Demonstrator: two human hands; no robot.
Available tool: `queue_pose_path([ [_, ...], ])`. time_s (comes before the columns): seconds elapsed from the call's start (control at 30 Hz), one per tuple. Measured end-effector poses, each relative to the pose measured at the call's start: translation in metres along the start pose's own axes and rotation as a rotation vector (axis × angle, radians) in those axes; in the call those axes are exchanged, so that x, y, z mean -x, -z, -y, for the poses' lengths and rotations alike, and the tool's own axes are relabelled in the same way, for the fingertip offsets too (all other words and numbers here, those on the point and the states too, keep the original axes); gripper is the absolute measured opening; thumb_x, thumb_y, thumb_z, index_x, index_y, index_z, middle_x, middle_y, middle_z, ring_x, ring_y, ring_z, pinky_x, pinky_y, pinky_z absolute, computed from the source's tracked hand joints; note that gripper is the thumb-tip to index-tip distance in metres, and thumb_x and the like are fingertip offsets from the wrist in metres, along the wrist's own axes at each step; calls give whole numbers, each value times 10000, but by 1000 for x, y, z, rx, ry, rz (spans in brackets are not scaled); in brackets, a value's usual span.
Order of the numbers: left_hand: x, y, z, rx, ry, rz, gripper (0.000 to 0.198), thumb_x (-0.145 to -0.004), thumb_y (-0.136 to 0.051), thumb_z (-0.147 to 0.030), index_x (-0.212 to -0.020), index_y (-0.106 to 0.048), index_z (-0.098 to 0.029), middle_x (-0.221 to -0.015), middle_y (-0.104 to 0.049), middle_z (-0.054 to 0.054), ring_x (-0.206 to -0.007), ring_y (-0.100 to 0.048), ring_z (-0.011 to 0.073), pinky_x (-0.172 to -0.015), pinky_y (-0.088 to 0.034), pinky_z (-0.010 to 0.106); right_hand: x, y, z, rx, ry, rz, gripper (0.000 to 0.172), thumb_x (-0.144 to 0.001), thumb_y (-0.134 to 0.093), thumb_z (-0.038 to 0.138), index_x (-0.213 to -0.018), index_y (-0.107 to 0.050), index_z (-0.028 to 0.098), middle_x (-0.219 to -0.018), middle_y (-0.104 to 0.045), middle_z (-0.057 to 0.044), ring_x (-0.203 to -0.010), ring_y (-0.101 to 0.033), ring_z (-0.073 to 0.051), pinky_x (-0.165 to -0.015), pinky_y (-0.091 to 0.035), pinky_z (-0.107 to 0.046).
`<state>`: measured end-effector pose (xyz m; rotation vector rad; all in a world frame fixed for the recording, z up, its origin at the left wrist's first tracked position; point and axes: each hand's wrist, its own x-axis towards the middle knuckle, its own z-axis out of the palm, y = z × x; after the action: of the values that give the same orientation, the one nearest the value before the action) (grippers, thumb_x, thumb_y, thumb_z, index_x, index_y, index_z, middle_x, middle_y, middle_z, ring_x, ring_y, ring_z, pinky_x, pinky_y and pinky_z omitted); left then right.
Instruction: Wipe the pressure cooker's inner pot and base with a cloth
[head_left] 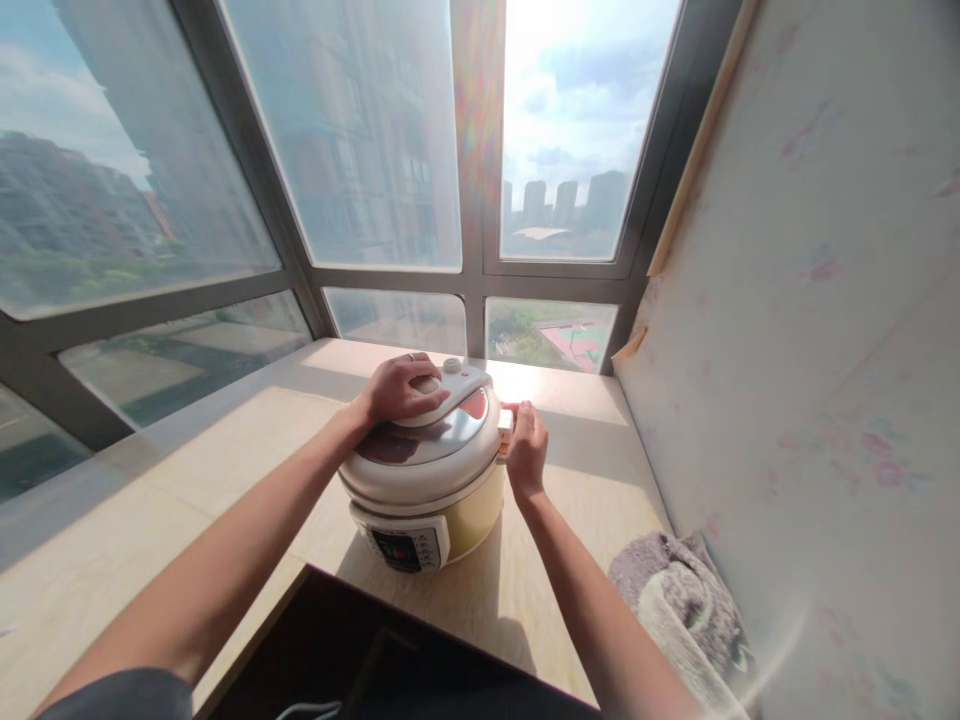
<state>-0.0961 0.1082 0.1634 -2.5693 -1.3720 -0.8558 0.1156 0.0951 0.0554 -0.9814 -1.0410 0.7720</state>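
An electric pressure cooker (420,470) with a cream lid, a shiny lid plate and a yellowish body stands upright on the pale ledge. Its control panel (405,548) faces toward me and slightly left. On top, my left hand (409,388) is closed over the lid handle (459,385), its fingers curled around the grip. At the cooker's right side, my right hand (527,447) has its fingers bent around the small white side handle (505,428). The lid sits on the body. Part of each handle is hidden by my fingers.
Framed windows (375,150) rise behind and left of the ledge (247,450). A flowered wall (825,350) stands on the right, with a rumpled grey towel (686,590) at its foot. A dark open-topped space (360,640) lies in front, with a pale cable (307,711) inside.
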Motion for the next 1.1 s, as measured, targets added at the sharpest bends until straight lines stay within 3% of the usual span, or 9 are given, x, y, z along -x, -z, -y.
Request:
queue_pose_path([
  [0.23, 1, -4, 1, 42, 23, -42, 335, -800, -594, -509, -788, -699, -191, -810, -673, 45, -733, -604, 168, -740, -461, 292, 5, 5, 0, 31, 34, 37, 422, -987, -380, 471, -914, -691, 196, -901, -732, -66, -854, -640, -222, -817, -465, -338],
  [0.4, 1, -4, 2, 44, 7, -38, 340, -804, -599, -512, -793, -705, -188, -821, -681, 55, -747, -618, 177, -743, -473, 295, 10, 9, -10, -92, 39, 76, 388, -977, -443, 473, -995, -707, 190, -981, -745, -68, -884, -655, -215, -814, -490, -337],
  [0.7, 2, -5, 4, 39, 8, -36, 357, -798, -615, -536, -835, -735, -201, -874, -715, 60, -807, -640, 203, -779, -481, 308, 13, 11, -28, -230, -17, 51, 327, -901, -558, 456, -999, -704, 180, -1022, -751, -73, -837, -664, -205, -738, -501, -327],
  [1.1, 2, -8, 8, 86, -5, -42, 369, -783, -654, -566, -859, -760, -221, -887, -726, 38, -801, -651, 193, -754, -459, 294, 10, 15, -33, -208, -18, 27, 327, -851, -609, 461, -982, -733, 189, -1043, -770, -79, -860, -694, -216, -767, -520, -338],
])
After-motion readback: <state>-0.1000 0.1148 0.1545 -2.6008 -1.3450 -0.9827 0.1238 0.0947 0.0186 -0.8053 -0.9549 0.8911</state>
